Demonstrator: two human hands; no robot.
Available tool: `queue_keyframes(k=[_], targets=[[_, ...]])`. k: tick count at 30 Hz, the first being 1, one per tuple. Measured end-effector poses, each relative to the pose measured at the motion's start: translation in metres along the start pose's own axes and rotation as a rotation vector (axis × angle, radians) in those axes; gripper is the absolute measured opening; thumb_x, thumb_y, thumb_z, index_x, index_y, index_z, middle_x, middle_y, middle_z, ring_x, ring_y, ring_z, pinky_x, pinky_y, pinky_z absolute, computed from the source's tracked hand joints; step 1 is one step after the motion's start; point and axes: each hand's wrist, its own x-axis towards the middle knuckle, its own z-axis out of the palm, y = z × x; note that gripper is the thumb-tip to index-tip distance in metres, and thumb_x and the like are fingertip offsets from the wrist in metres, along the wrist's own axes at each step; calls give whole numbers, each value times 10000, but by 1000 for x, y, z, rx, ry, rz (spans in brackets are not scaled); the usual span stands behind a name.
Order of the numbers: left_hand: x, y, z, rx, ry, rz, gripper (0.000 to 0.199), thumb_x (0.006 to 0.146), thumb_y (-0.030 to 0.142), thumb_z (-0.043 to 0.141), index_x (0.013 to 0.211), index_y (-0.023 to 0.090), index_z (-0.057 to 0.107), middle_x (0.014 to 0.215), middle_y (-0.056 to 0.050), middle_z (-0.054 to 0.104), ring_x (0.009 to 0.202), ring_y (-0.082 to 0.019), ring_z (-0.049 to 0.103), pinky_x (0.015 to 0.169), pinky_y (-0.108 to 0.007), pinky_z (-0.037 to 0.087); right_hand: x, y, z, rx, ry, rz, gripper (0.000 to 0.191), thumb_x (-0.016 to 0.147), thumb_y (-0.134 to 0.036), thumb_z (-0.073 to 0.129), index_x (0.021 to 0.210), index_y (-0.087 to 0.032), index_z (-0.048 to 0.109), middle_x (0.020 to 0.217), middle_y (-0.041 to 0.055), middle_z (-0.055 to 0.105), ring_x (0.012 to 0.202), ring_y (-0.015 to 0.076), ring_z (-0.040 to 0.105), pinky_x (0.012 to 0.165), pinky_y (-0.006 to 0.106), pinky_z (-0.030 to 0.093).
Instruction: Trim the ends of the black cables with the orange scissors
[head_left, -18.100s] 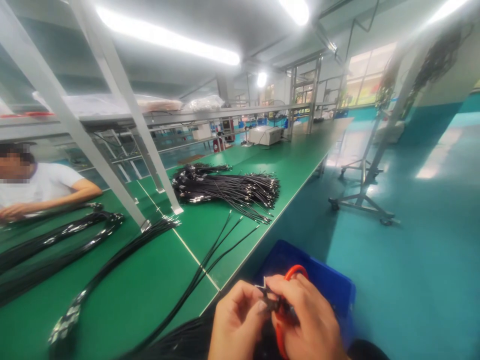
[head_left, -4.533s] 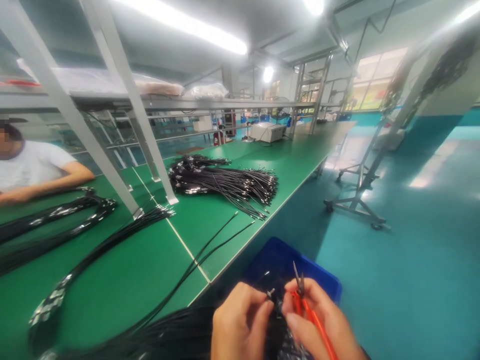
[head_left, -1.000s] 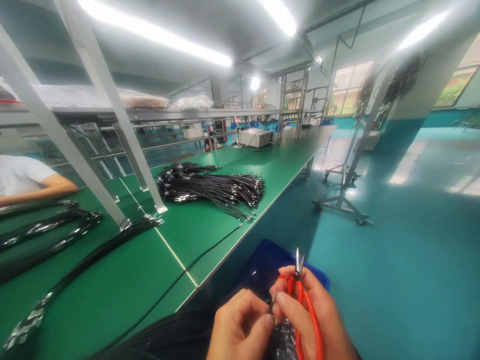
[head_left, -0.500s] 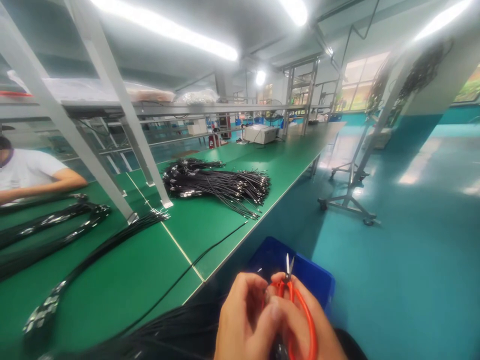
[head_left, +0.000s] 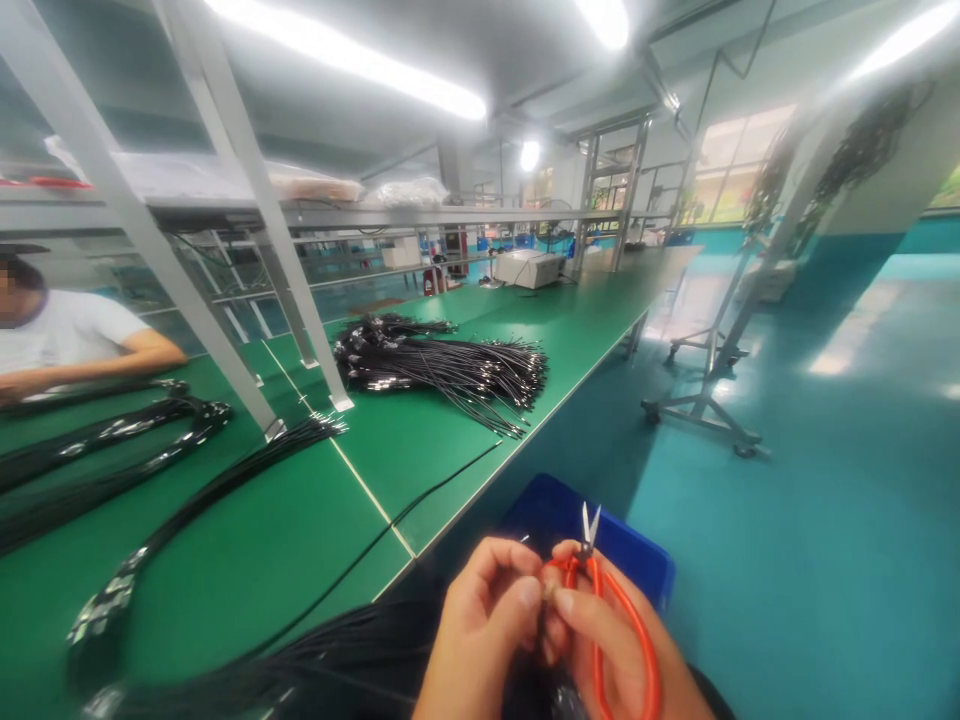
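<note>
Between my fingertips there is a small dark piece with a pale end [head_left: 550, 592], above the lower edge of my view; its exact shape I cannot tell, because the fingers cover it. My left hand [head_left: 480, 625] pinches it with thumb and forefinger. My right hand [head_left: 619, 650] grips the scissors with orange-red handles and silver metal blades [head_left: 597, 590], and its thumb tip also meets the piece. The blades point upward, a little apart from each other.

Just behind my hands stands a dark blue plastic bin [head_left: 651, 553], lower than the tabletop. To the left of my hands lies a dark heap of long black cables [head_left: 352, 650]. One single thin black cable [head_left: 420, 497] runs across the flat green tabletop [head_left: 292, 540] almost to its edge. Farther left curves a thick black cable bundle [head_left: 217, 480]; its pale patches are too blurred for reading. Beyond the single cable rests a big pile of black cables with shiny tips [head_left: 457, 370], beside a grey metal post [head_left: 289, 240]. At the far left sits a co-worker in a white shirt [head_left: 82, 325].
</note>
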Motion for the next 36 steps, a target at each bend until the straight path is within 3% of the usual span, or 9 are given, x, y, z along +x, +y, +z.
queue_keyframes(k=[3, 10, 17, 19, 21, 24, 29, 32, 36], targets=[[1, -2, -1, -12, -35, 29, 230, 707, 297, 772, 691, 162, 586, 548, 25, 600, 466, -97, 530, 470, -207, 404, 1, 0, -1, 14, -1, 12, 328, 588, -224, 823, 872, -180, 663, 649, 4, 648, 556, 142, 585, 543, 256, 483], [-2, -1, 3, -64, 27, 8, 219, 679, 286, 777, 702, 155, 603, 561, 20, 601, 474, -95, 533, 482, -210, 411, 8, 3, -2, 63, -61, -29, 259, 603, -187, 807, 818, -176, 662, 566, -18, 628, 482, 119, 548, 466, 224, 457], [-1, -1, -5, 3, 89, 25, 212, 696, 296, 759, 670, 160, 599, 733, 3, 592, 508, -95, 537, 491, -231, 437, 8, 2, -3, 57, -59, -9, 239, 612, -187, 795, 821, -174, 680, 613, -6, 646, 499, 121, 560, 483, 236, 473], [-3, 2, -6, 175, 152, 129, 150, 716, 274, 731, 687, 175, 622, 739, -2, 594, 566, -117, 551, 552, -244, 470, 9, 2, -3, 57, -56, -35, 237, 605, -189, 798, 811, -186, 681, 629, -6, 655, 497, 117, 557, 475, 229, 470], [-6, 5, -5, 454, 241, 355, 43, 733, 226, 695, 744, 201, 663, 818, -24, 616, 631, -141, 578, 615, -255, 486, 9, 2, -2, 55, -41, -36, 245, 596, -201, 805, 808, -200, 682, 634, -9, 652, 501, 117, 551, 477, 228, 470], [-11, 6, 2, 790, 377, 598, 97, 743, 191, 658, 796, 247, 716, 945, -66, 643, 733, -192, 619, 666, -270, 498, 8, 1, 3, 56, -30, -32, 248, 572, -256, 822, 776, -218, 686, 613, -1, 631, 520, 145, 546, 493, 260, 481], [-13, 7, 1, 989, 460, 589, 52, 743, 278, 681, 730, 256, 727, 963, -97, 671, 790, -249, 638, 679, -292, 507, 6, -3, 11, 18, -37, -57, 271, 545, -336, 844, 729, -239, 669, 587, 12, 613, 512, 187, 530, 486, 324, 484], [-13, 11, -8, 974, 364, 543, 124, 802, 267, 608, 726, 238, 702, 837, -75, 682, 733, -218, 635, 665, -272, 491, 5, -2, 13, 13, -46, -29, 217, 611, -301, 801, 776, -232, 678, 582, -2, 599, 560, 178, 548, 559, 308, 497], [-12, 8, -16, 678, 20, 259, 154, 835, 323, 589, 779, 196, 655, 686, -36, 684, 612, -180, 624, 590, -249, 493, 7, 2, 12, 29, -31, -68, 222, 628, -307, 784, 801, -233, 668, 589, -4, 590, 562, 181, 548, 545, 310, 498]])
